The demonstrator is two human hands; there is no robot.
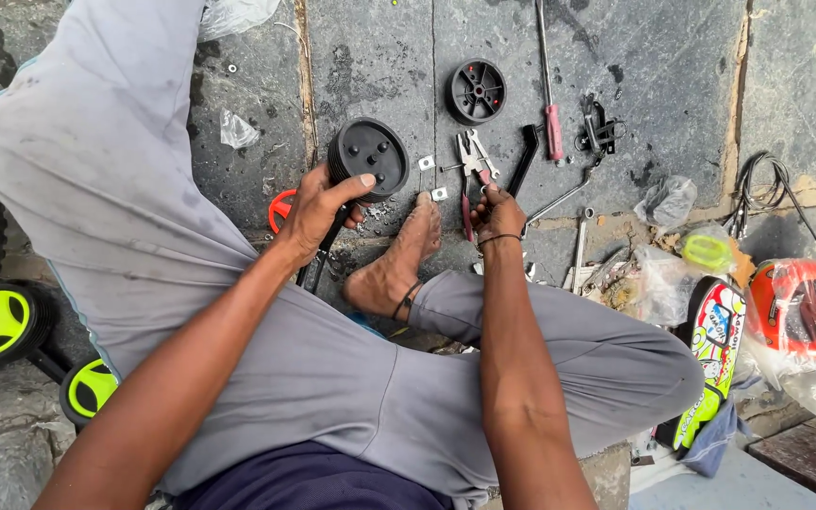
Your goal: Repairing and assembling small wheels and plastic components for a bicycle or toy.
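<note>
Left hand (318,210) on black wheel (368,156)

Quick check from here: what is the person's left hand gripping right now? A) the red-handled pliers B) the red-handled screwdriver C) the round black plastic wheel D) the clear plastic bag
C: the left hand is wrapped around the rim of the round black plastic wheel, thumb across its face, while the right hand is on the red-handled pliers and the red-handled screwdriver lies untouched on the stone floor.
</note>
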